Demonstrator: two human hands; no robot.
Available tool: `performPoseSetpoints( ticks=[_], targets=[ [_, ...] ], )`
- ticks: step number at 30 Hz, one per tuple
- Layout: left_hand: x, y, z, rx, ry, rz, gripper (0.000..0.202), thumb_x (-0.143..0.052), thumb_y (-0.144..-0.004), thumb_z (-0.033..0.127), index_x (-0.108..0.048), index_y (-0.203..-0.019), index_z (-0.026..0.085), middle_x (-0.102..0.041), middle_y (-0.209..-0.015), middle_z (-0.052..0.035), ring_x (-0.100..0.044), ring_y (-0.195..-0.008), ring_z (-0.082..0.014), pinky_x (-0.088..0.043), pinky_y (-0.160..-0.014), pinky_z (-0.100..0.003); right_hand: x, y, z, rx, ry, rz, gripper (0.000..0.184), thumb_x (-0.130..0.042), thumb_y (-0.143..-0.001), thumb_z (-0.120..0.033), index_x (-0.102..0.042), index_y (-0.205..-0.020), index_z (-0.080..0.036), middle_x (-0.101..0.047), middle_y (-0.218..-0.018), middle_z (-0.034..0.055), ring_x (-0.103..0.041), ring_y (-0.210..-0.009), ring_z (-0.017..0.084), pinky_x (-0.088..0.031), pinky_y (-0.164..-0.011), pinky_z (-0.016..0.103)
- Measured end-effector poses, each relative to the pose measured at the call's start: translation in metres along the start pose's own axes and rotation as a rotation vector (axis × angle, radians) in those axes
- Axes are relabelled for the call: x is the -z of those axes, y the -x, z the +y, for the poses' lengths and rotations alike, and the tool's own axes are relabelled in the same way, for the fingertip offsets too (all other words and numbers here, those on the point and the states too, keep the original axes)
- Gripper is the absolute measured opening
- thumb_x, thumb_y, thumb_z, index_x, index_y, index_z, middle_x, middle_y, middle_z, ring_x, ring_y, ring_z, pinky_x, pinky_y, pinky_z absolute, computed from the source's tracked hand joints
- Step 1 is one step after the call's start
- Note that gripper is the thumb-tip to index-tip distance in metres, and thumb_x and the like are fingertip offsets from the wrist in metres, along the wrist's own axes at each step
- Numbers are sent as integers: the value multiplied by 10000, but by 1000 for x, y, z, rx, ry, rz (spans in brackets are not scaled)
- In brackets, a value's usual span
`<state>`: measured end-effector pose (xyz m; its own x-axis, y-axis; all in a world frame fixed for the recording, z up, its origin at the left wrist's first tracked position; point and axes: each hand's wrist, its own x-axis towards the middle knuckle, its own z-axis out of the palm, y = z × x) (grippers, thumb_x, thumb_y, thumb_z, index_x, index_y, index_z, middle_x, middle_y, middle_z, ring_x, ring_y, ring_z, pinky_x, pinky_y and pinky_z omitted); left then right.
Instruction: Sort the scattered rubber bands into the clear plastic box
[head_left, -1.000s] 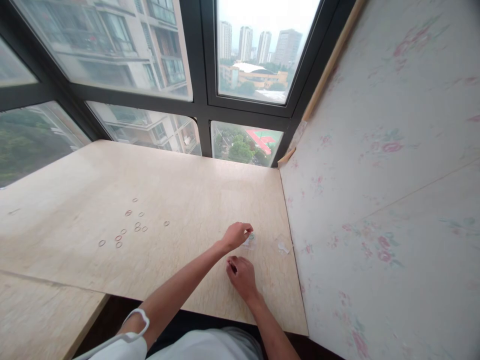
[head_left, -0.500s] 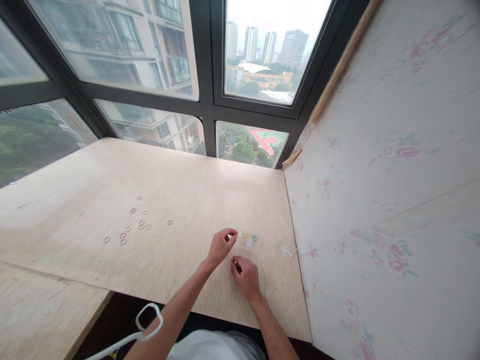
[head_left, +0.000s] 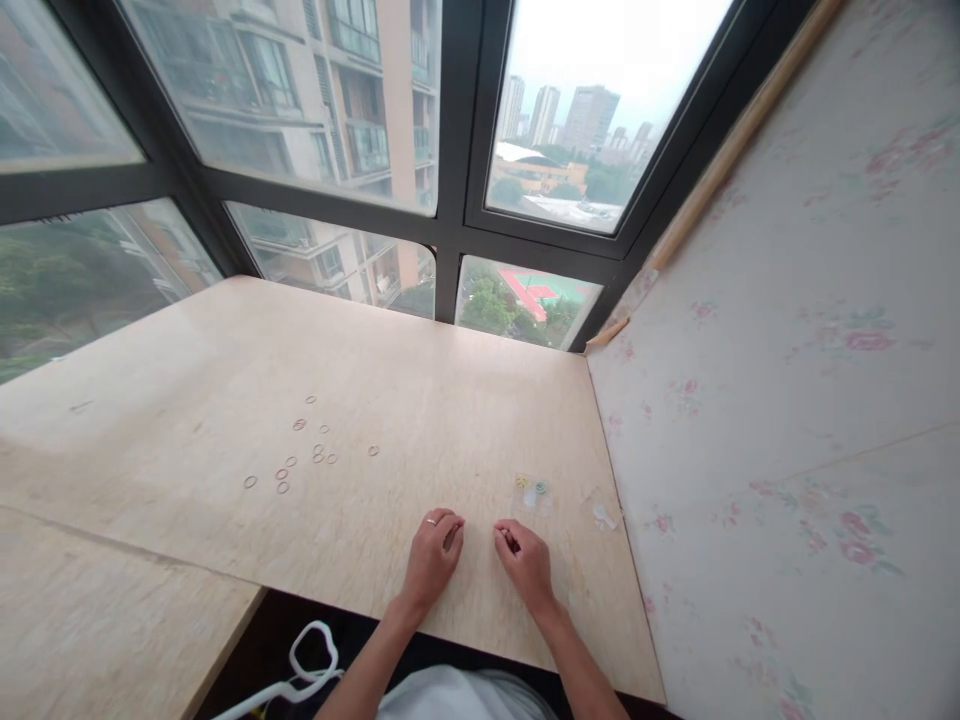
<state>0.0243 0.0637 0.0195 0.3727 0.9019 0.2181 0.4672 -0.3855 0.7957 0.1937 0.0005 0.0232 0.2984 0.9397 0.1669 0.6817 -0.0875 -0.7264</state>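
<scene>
A pale, marbled beige tabletop (head_left: 225,340) is set under dark-framed windows (head_left: 450,230). Both hands are rested on it, fingers curled; whether anything is pinched cannot be told. The small clear plastic packet of yellow, green and white rings (head_left: 533,492) lies flat at twelve o'clock from the right hand (head_left: 527,560), which is nearer to it than the left hand (head_left: 433,555). Thin pinkish rubber bands (head_left: 300,460) are scattered at ten o'clock, well apart.
</scene>
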Motion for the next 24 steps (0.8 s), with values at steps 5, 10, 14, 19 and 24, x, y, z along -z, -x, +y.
performPoseSetpoints(
  ticks=[5,10,14,19,24],
  targets=[
    [2,1,-3,-46,29,-45,171,-486,-820,135,-623,-882,217,-640,-900,-77,-571,-879,-221,-471,-773,-362,-23,-24,-42,61,-230,-153,282,-468,-902,-388,-661,-894,-183,-656,-690,7,-591,-598,132,-459,-587,215],
    [2,5,-8,-72,99,-50,191,-516,-749,103,-626,-875,195,-665,-915,-107,-577,-916,-259,-472,-773,-379,-69,-77,-105,237,-242,-223,301,-411,-937,-368,-642,-954,-175,-665,-797,27,-592,-673,125,-462,-649,219],
    [3,8,-9,-19,98,-67,122,-526,-714,92,-555,-668,201,-644,-751,-77,-588,-818,-245,-466,-729,-362,-117,-124,-152,372,-49,-355,249,-416,-933,-292,-612,-1020,-165,-630,-747,-1,-557,-652,105,-436,-648,206],
    [4,10,-10,2,148,-46,105,-547,-715,107,-552,-700,211,-659,-816,-74,-590,-805,-231,-462,-705,-341,-176,-161,-194,466,137,-528,221,-545,-833,-195,-623,-1040,-192,-644,-868,8,-579,-768,125,-429,-715,228],
    [3,13,-8,66,168,-14,83,-551,-796,231,-565,-735,177,-670,-801,-63,-588,-769,-214,-452,-682,-321,-215,-180,-214,523,371,-652,315,-488,-840,-177,-596,-1132,-228,-595,-1048,55,-594,-873,177,-440,-712,274]
  ],
)
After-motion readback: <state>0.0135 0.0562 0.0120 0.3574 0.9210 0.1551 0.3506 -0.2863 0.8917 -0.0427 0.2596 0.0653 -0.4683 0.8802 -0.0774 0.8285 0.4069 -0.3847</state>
